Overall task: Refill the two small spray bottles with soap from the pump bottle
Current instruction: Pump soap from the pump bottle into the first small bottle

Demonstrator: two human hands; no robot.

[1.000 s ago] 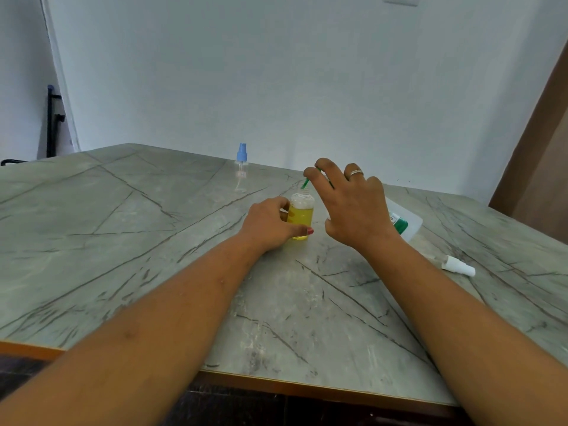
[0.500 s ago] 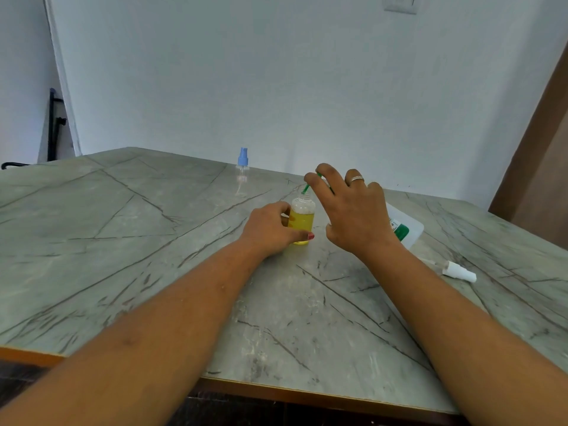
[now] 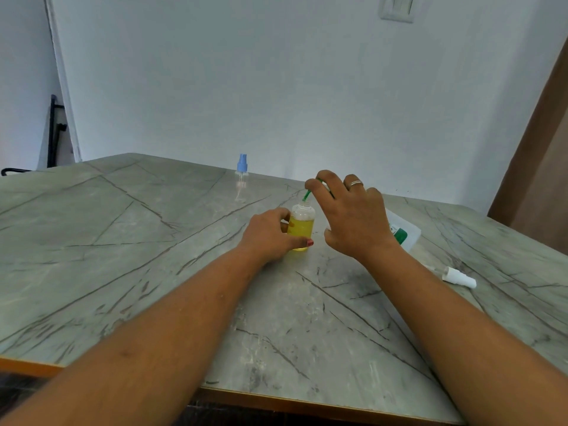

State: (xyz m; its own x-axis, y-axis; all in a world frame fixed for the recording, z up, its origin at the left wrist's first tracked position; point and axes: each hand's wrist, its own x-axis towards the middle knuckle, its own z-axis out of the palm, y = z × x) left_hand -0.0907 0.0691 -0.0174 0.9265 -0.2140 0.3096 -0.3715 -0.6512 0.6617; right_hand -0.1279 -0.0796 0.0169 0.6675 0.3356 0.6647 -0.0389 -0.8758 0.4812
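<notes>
The left hand [image 3: 270,238] wraps thumb and fingers around the small open bottle [image 3: 302,226], which stands upright on the desk [image 3: 123,241] near the middle of its far edge and is filled with yellow soap to roughly its shoulder. The right hand [image 3: 353,216] presses down on the pump bottle [image 3: 402,232], most of it hidden behind the hand, with fingers draped over the head and the green nozzle [image 3: 306,195] aimed just above the open neck; how tightly it grips cannot be told. The second spray bottle [image 3: 241,176], blue-capped and looking empty, stands at the far edge, well apart to the left. A white sprayer top [image 3: 459,277] lies on its side near the right edge. The likeliest trouble is overfilling: with the level this high, another full stroke could push soap over the neck and down onto the gripping fingers. The nozzle also sits slightly off the narrow opening, so a small drift would send soap down the outside.
</notes>
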